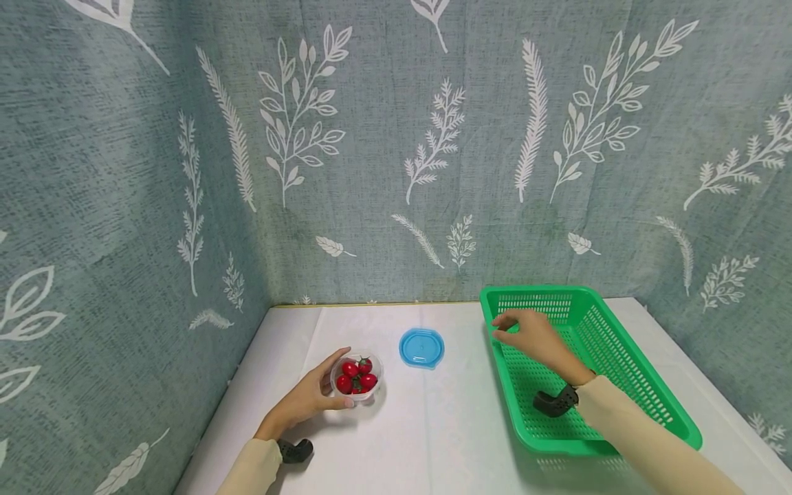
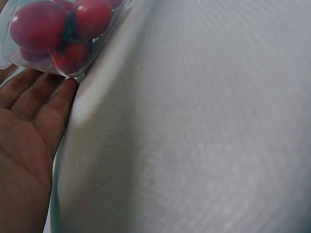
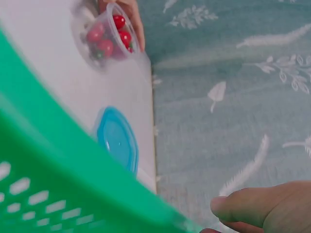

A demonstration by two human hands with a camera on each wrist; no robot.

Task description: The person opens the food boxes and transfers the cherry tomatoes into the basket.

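Observation:
My left hand [image 1: 303,399] holds a round clear plastic tub [image 1: 380,375] on the left part of the table, thumb on the near side and fingers round the far side. Several red cherry tomatoes [image 1: 350,369] with green stems lie in the uncovered tub. In the left wrist view, fingers [image 2: 58,99] touch the tub's wall. A blue lid [image 1: 421,348] lies flat to the tub's right. Above the left rim of a green basket [image 1: 557,447] is my right hand [image 1: 535,337], its fingers loosely bent and nothing visible in them.
The green basket has slotted walls and takes up the right side of the white-covered table [image 1: 433,426]. A grey-green curtain [image 1: 371,254] with white leaf prints hangs behind the table and along both sides. Black bands sit on both wrists.

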